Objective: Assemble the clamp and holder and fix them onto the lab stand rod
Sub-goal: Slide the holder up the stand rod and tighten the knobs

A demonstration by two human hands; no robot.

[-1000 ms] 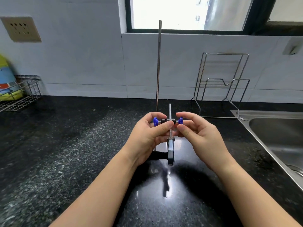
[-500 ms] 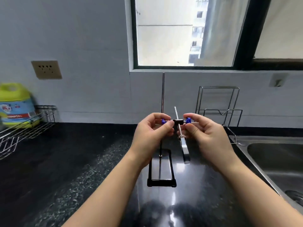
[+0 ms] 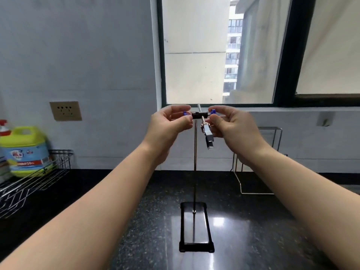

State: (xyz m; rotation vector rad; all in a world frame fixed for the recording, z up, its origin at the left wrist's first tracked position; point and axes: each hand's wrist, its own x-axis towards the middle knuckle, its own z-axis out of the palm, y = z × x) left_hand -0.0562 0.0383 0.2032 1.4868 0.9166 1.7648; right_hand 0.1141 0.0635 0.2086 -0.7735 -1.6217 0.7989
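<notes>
The lab stand's thin metal rod [image 3: 195,152] rises from a black rectangular base [image 3: 196,228] on the dark counter. At the rod's top I hold a black holder block [image 3: 199,115] with a blue screw knob at each end. My left hand [image 3: 169,123] pinches the left knob [image 3: 185,113]. My right hand [image 3: 231,123] pinches the right knob [image 3: 213,111]. A silver clamp [image 3: 208,136] on a short shaft hangs through the holder, tilted down and right. Whether the holder is around the rod's tip or just in front of it, I cannot tell.
A wire dish rack [image 3: 33,184] with a yellow-green detergent jug [image 3: 25,151] stands at the left. A wire frame rack [image 3: 257,162] stands behind my right arm. A wall socket [image 3: 65,111] and a window [image 3: 218,49] are behind.
Both hands have lifted the holder and clamp from low over the counter up to the top of the rod. My view has tilted upward with them.
</notes>
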